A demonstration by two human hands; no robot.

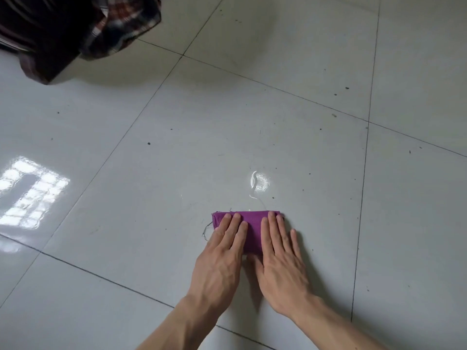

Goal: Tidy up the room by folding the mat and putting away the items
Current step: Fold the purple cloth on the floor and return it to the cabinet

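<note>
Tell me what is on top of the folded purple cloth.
The left hand and right hand lie flat on the folded purple cloth. They cover its near part, so that is unseen.

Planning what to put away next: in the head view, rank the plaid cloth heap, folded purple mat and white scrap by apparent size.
1. plaid cloth heap, largest though farthest and cropped.
2. folded purple mat, partly covered.
3. white scrap, clearly smallest.

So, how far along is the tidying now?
Done: the purple mat is already folded into a small bundle on the tiled floor. In hand: the left hand and right hand press flat on it. Left: it is not yet put away, and a checked cloth heap and a white scrap lie on the floor.
</note>
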